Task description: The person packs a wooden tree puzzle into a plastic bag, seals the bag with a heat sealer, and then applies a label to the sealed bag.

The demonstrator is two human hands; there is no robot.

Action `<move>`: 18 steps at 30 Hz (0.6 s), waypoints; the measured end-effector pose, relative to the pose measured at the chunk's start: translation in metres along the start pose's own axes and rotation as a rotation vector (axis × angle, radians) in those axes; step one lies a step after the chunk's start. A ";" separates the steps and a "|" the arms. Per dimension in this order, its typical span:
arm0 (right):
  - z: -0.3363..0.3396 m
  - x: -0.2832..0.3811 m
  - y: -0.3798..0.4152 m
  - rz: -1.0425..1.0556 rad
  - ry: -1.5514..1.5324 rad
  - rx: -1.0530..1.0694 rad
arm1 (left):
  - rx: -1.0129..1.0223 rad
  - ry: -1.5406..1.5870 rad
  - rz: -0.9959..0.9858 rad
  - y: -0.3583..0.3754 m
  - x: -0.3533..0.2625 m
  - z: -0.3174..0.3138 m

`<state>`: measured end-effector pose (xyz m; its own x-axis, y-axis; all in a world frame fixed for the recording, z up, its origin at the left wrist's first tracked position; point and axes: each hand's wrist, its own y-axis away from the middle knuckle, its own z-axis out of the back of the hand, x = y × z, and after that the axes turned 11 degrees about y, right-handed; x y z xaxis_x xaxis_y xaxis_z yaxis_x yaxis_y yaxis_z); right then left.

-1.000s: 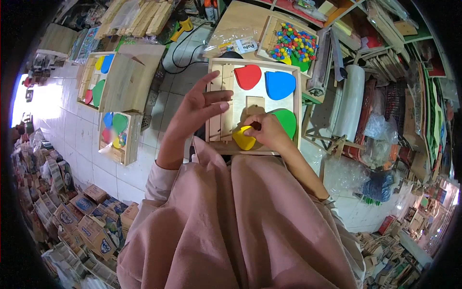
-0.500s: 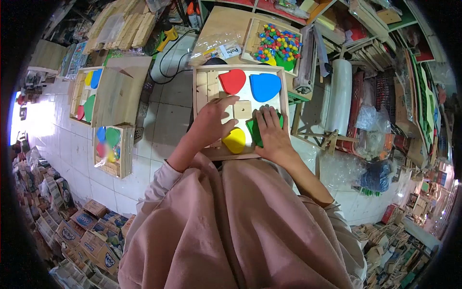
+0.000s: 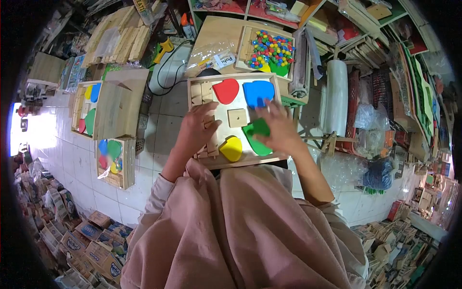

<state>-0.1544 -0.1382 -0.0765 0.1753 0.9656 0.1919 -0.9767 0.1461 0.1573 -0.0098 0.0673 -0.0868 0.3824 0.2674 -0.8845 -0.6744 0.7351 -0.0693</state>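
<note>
A shallow wooden tray rests by my lap. In it are a red piece, a blue piece, a green piece and a yellow piece, around a small wooden square. Wooden strips line its left side. My left hand lies over these strips with its fingers apart. My right hand, blurred and spread, is over the tray's right side, between the blue and green pieces, and holds nothing visible.
Behind the tray, a box of coloured beads stands on a wooden table beside a plastic bag. To the left are two more trays and a yellow tool with a cable. A plastic roll stands at right.
My right hand has lifted off the green piece and moved up toward the blue one. My left hand has shifted left, away from the wooden square. The view has shifted slightly.
</note>
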 end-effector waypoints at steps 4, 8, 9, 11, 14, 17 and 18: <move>-0.003 -0.027 -0.040 0.084 0.245 -0.146 | -0.112 -0.010 -0.041 -0.006 0.005 0.008; -0.006 -0.040 -0.067 0.211 0.289 -0.123 | -0.171 0.037 0.001 -0.005 0.005 0.019; -0.006 -0.044 -0.072 0.247 0.305 -0.123 | -0.182 0.031 0.008 -0.003 0.009 0.021; -0.011 -0.055 -0.083 0.310 0.360 -0.177 | -0.176 -0.020 0.057 -0.001 0.014 0.023; -0.017 -0.062 -0.092 0.331 0.385 -0.253 | -0.205 -0.031 0.082 0.002 0.017 0.022; 0.000 -0.050 -0.081 0.243 0.167 -0.201 | -0.253 -0.026 0.102 0.007 0.023 0.022; 0.004 -0.043 -0.075 0.294 0.078 -0.147 | -0.269 -0.027 0.113 0.009 0.026 0.022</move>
<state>-0.0882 -0.1917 -0.0923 -0.1206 0.9838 0.1329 -0.9925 -0.1168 -0.0363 0.0082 0.0945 -0.1002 0.3100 0.3573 -0.8811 -0.8555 0.5091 -0.0945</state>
